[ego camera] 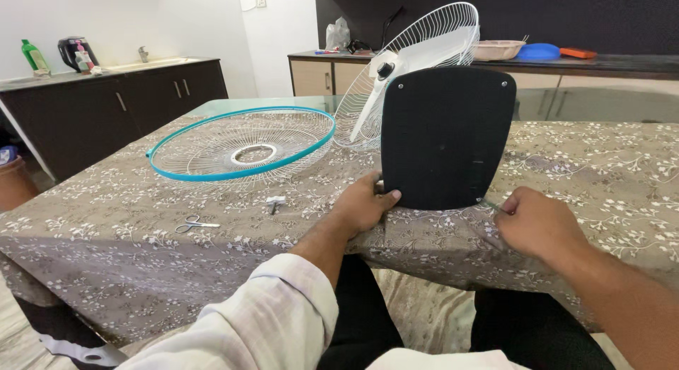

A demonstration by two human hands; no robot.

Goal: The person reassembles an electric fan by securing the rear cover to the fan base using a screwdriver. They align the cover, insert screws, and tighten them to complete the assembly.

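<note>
Head view shows the fan's black base plate [447, 137] standing on edge at the near side of the table [601, 165]. It looks like work on the base; I think a screw needs a careful turn next. Left hand [364, 204] grips its lower left edge. Right hand [541, 225], curled shut, pinches a thin tool at the lower right corner.

I am wearing a loose, off-white shirt; its left sleeve [283, 299] is bunching in soft folds at my elbow, just below the near edge of the worktop [141, 271], leaving the forearm bare. My right arm is showing no sleeve at all. Below that same edge I am wearing black trousers [368, 320], and the pale shirt hem is lying across them.
</note>
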